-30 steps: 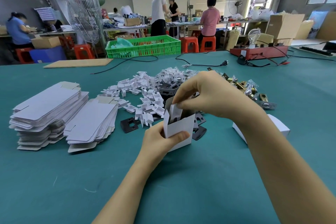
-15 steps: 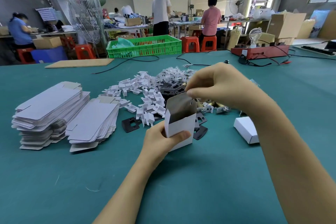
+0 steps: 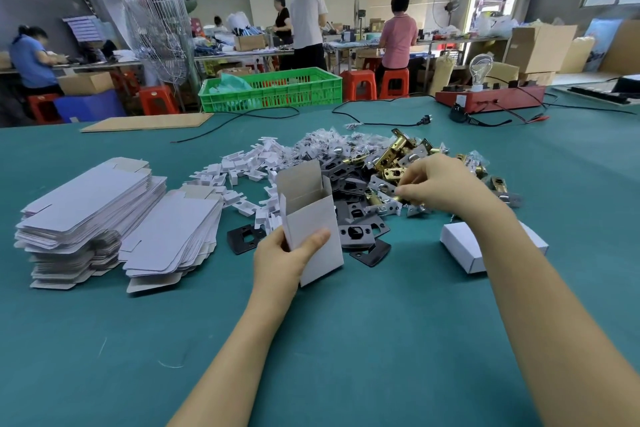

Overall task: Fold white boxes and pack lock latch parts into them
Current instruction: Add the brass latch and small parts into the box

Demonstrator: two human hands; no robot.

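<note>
Left hand [image 3: 282, 255] grips the open box [image 3: 311, 218], standing upright on the worktop [image 3: 346, 340], flap up; what's inside can't be seen. Thin card, light, likely to crush, so hold it low on the walls. Right hand [image 3: 440, 185] pinches a brass latch [image 3: 398, 198] in the parts pile [image 3: 381, 170]: likely heavy, hard, slick, best held by its barrel. A closed box [image 3: 460, 246] lies just beside.

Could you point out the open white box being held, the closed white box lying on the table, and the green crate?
Open white box [image 3: 317, 232], head view: its front panel.
Closed white box [image 3: 462, 243], head view: its top face.
Green crate [image 3: 277, 92], head view: its front wall.
</note>
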